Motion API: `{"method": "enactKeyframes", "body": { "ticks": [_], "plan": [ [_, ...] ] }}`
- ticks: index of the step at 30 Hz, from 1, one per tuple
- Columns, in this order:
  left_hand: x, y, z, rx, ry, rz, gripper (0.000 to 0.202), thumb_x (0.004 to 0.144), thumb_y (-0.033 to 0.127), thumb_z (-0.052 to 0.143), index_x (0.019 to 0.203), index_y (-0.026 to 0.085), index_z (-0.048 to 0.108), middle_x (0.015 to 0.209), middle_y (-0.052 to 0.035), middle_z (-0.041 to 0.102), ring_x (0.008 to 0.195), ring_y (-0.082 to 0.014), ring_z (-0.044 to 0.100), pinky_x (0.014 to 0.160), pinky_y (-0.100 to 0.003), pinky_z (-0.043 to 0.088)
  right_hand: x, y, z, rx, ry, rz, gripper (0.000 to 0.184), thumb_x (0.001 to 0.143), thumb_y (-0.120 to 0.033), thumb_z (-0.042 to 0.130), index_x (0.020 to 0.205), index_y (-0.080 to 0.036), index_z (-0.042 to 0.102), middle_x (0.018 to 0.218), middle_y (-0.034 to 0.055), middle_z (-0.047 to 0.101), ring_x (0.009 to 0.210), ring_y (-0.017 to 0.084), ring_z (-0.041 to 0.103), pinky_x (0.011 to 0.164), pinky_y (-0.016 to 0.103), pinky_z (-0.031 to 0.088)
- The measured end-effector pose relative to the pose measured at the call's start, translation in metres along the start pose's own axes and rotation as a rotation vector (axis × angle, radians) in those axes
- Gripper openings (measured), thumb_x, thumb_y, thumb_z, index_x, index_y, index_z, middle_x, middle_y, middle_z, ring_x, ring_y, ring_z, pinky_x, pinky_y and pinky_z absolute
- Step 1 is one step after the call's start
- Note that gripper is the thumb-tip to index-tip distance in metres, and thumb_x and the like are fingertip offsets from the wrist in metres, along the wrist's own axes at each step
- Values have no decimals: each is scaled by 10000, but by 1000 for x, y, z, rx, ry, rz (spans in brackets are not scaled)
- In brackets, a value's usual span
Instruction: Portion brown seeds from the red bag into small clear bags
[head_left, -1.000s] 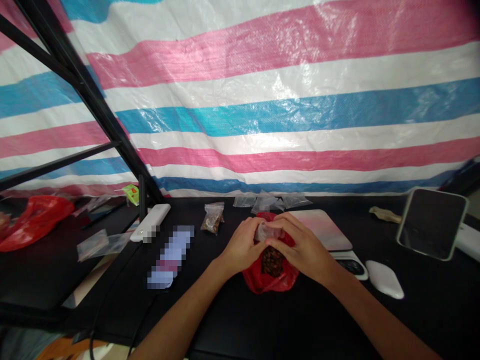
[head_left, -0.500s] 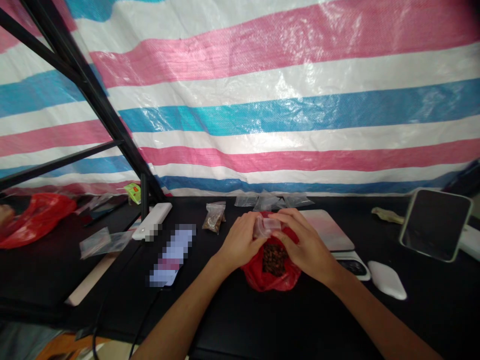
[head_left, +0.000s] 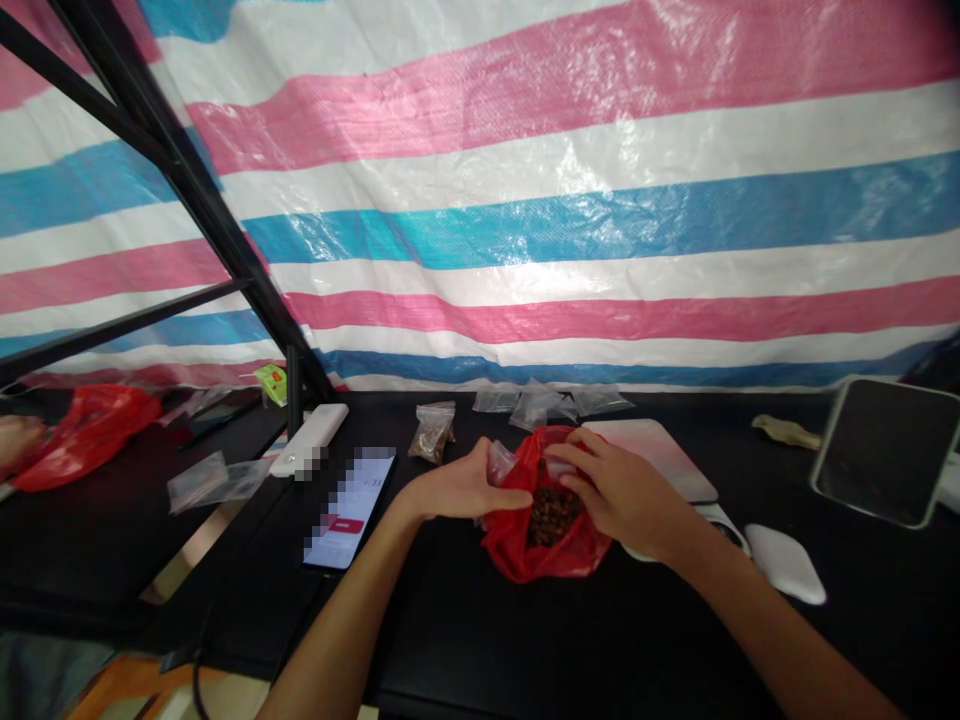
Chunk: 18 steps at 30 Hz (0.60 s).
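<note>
My left hand pinches one edge of a small clear plastic bag above a crumpled red plastic bag. My right hand comes in from the other side, its fingertips holding what looks like the clear bag's far edge over the red bag's mouth. Dark brown granules lie heaped inside the red bag, uncovered between my hands. The clear bag's middle is hard to make out against the red plastic.
A filled zip bag and several clear bags lie behind my hands on the black table. A phone, white power bank, pale pad and white case lie nearby. Another person's hand sits left, by a red bag.
My hands have drawn apart, left hand moving left and right hand right, spreading the clear bag's edges. More of the granules and the phone's screen now show.
</note>
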<state>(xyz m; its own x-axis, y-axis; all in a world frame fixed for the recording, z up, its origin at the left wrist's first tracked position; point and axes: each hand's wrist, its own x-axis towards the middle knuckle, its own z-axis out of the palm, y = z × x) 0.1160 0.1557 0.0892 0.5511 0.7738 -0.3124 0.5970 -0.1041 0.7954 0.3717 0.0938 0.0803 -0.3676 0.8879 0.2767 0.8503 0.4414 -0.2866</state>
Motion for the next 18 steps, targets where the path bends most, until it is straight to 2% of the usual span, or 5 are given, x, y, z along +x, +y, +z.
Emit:
{"method": "enactKeyframes", "body": {
  "ticks": [3,6,13,15,18],
  "plan": [
    [-2,-1,6,-10,-58,37,540,672,293,823,1092,196,498,745,48,622,578,-132,548,501,-227,353,0,1,-5,-84,55,35,361,1053,-278,447,1375,-270,612,1283,84,674,1033,256,710,911,402,557],
    [2,2,9,-230,10,95,372,705,140,677,1029,203,506,777,45,615,581,-97,532,509,-192,373,-1,1,-13,-138,110,80,359,1057,-342,463,1382,-286,606,1266,68,706,939,243,744,808,364,570],
    [10,11,-11,-951,224,22,237,673,110,602,860,206,493,635,77,549,484,-67,537,471,-151,414,-11,1,-30,36,435,-20,329,1021,-327,553,1341,-280,611,1231,58,718,1066,230,717,892,332,553],
    [12,9,-12,-969,257,16,223,665,112,611,828,206,491,599,85,537,451,-63,522,442,-144,404,-12,-1,-30,42,408,-59,334,1007,-319,568,1336,-274,608,1214,64,713,1054,234,714,896,342,549],
    [18,4,-5,-810,264,-13,164,695,154,625,789,205,501,554,74,542,403,-79,511,384,-159,380,-10,-6,-27,-9,247,-56,325,977,-313,583,1296,-280,635,1233,68,698,996,246,721,846,364,551]
  ]
}}
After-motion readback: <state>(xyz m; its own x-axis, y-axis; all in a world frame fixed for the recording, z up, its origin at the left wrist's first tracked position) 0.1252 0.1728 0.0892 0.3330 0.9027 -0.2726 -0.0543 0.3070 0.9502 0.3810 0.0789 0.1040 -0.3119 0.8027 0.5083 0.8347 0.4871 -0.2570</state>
